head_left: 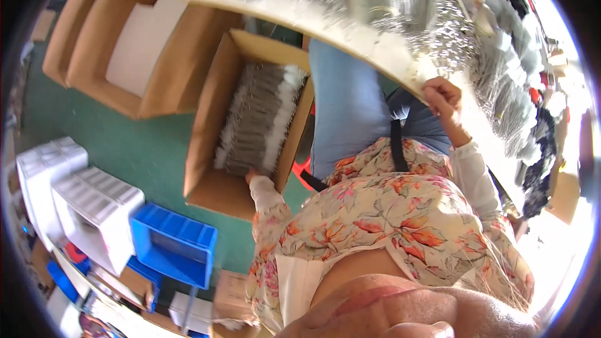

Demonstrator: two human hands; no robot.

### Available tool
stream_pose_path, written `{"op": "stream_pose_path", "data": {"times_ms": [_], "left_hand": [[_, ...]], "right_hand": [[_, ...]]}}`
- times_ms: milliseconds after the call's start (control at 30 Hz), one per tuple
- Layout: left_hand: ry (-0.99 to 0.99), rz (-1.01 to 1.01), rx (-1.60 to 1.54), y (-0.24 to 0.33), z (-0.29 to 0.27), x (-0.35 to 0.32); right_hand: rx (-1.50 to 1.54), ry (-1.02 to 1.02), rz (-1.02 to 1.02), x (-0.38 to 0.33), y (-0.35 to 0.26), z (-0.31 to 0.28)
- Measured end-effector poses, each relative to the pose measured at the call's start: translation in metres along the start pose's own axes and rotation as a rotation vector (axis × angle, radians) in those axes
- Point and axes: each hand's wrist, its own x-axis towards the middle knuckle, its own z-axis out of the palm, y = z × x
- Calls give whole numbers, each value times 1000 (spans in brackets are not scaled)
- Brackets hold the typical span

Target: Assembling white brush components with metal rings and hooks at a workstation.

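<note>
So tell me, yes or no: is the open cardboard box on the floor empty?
No, the cardboard box holds rows of grey and white packed items, and the left hand reaches into it.

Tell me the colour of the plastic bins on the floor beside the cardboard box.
Blue: the plastic bins show best in the head view.

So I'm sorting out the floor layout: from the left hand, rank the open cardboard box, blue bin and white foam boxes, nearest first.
From the left hand:
1. Open cardboard box, the hand reaches into it.
2. Blue bin, on the floor, lower left.
3. White foam boxes, far left.
</note>
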Motion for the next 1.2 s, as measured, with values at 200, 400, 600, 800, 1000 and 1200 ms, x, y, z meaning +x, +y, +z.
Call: {"op": "stream_pose_path", "data": {"times_ms": [200, 400, 600, 800, 1000, 1200], "left_hand": [[136, 756, -904, 92, -73, -22], [205, 1596, -637, 316, -138, -359], [-480, 2004, -75, 471, -72, -571], [291, 1718, 1065, 638, 30, -539], [232, 1588, 975, 651, 55, -509], [361, 1744, 911, 633, 47, -527]], "right_hand": [[119, -238, -27, -8, -29, 17], [180, -268, -128, -18, -71, -15], [34, -54, -274, -17, -108, -89], [-238, 132, -435, 8, -156, -184], [-540, 251, 31, 91, -156, -281], [-365, 288, -55, 212, -103, -311]]}}
